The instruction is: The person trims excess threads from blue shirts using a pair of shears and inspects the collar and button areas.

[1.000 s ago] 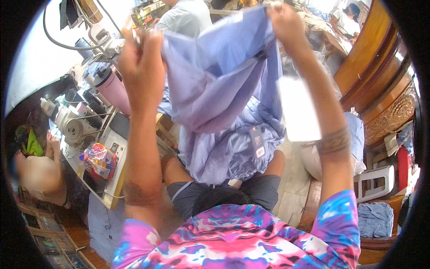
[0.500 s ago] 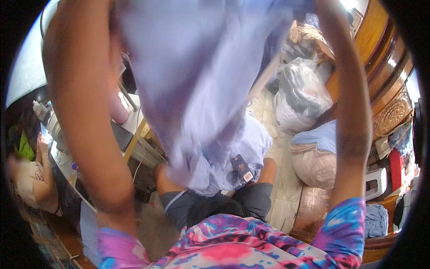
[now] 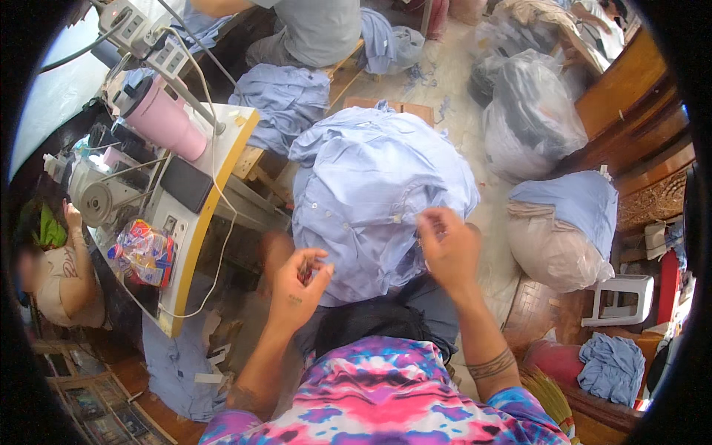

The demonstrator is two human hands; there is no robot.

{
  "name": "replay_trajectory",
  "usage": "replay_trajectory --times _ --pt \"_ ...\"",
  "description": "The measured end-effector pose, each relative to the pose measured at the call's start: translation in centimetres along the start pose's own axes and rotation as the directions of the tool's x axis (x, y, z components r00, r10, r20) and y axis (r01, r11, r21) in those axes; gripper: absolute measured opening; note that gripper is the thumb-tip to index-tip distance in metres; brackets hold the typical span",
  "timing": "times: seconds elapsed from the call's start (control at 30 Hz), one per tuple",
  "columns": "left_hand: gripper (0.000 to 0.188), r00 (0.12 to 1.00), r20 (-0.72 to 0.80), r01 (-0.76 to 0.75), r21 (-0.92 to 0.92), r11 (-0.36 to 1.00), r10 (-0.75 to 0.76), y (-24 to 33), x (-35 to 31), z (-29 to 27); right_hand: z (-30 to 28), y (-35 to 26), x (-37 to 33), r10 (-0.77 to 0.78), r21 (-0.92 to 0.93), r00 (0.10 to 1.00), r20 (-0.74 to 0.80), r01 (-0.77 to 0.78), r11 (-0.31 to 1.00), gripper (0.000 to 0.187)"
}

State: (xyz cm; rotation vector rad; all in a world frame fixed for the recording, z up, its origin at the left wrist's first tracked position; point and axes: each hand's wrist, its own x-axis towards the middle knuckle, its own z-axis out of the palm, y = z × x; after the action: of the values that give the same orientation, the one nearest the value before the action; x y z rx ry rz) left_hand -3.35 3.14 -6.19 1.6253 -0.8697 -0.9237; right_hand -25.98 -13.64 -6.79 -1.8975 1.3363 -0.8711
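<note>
A light-blue buttoned shirt [image 3: 371, 185] lies spread in a rumpled heap over my lap, its small buttons facing up. My left hand [image 3: 299, 280] hovers at the shirt's near left edge, fingers curled and the thumb held apart. A dark patch shows between those fingers, too small to make out. Beside the shirt's right edge is my right hand [image 3: 449, 248], its fingers bent and loosely apart near the cloth. Neither hand visibly grips the shirt.
At left, a sewing table [image 3: 241, 141] bears a pink tumbler [image 3: 165, 119], a phone [image 3: 185, 183] and a snack packet [image 3: 146, 252]. A cable hangs off its edge. Plastic bags [image 3: 530, 111], a wrapped bundle [image 3: 560, 245] and a white stool [image 3: 619, 300] stand right. Other people sit nearby.
My raised arms have come down, and the lifted light-blue cloth now lies over my lap. My hands are lower and free of it. The dark tag is out of sight.
</note>
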Motion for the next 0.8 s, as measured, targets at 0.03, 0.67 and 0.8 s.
replay_trajectory --times 0.03,0.67,0.8 --pt "0.019 0.998 -0.047 -0.042 0.064 0.997 0.045 0.6 0.8 0.0 1.1 -1.1 -0.7 0.046 0.059 0.996 0.07 -0.051 0.997 0.036" --pt "0.016 0.925 0.064 -0.378 0.28 0.883 0.376 4.0 7.1 5.6 4.8 0.1 -1.2 0.126 0.722 0.965 0.228 -0.255 0.644 0.023" --pt "0.015 0.961 0.094 -0.275 0.396 0.876 0.259 3.8 5.0 1.8 3.6 -0.1 -4.0 0.085 0.236 0.941 0.327 -0.168 0.957 0.033"
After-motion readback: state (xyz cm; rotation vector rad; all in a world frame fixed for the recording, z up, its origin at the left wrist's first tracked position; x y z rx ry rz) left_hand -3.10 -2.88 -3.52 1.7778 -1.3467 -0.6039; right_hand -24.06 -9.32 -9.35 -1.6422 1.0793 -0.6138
